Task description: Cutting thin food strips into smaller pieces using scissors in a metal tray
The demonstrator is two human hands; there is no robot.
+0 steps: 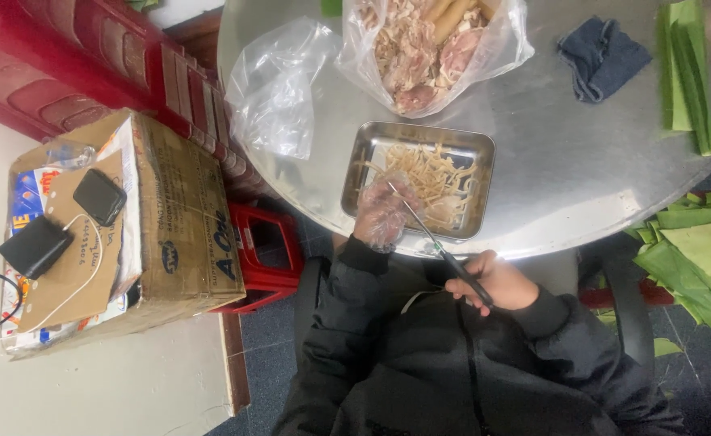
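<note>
Head view: scissors (444, 254) are gripped by right hand (497, 282) fingers; strips (428, 182) are pinched by gloved left hand (384, 214) over tray (363, 161); snipping seems underway.

A round metal table (582, 161) bears a steel tray (420, 179), two clear plastic bags (279, 89), a dark cloth (602, 56) and green leaves (689, 73).

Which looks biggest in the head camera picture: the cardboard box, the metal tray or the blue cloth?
1. Cardboard box, though it may sit nearer the camera.
2. Metal tray.
3. Blue cloth.
</note>
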